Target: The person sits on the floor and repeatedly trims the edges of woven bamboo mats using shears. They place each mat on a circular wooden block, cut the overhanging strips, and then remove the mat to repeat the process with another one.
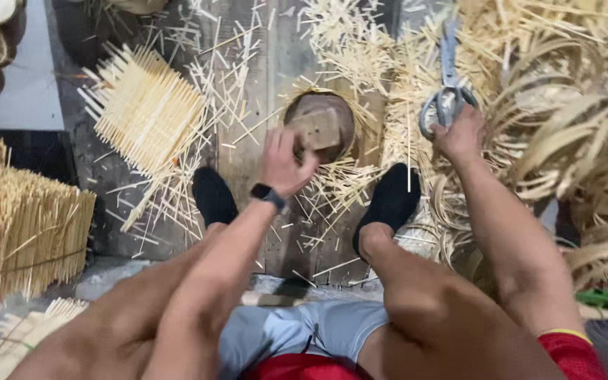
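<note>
scissors [447,91] lay lengthwise away from the body, right hand [461,135] curled at their handles, while left hand [283,163] seemingly pinched a wooden block [316,129].

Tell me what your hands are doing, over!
Left hand gripping small wooden block on round stump. Right hand holding grey shears. Cut bamboo sticks littering floor.

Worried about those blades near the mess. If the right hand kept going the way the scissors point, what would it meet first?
The right hand holds grey scissors pointing away from the person. Straight on, the tips would likely meet the heap of pale bamboo strips on the floor first, though depth is hard to judge.
</note>
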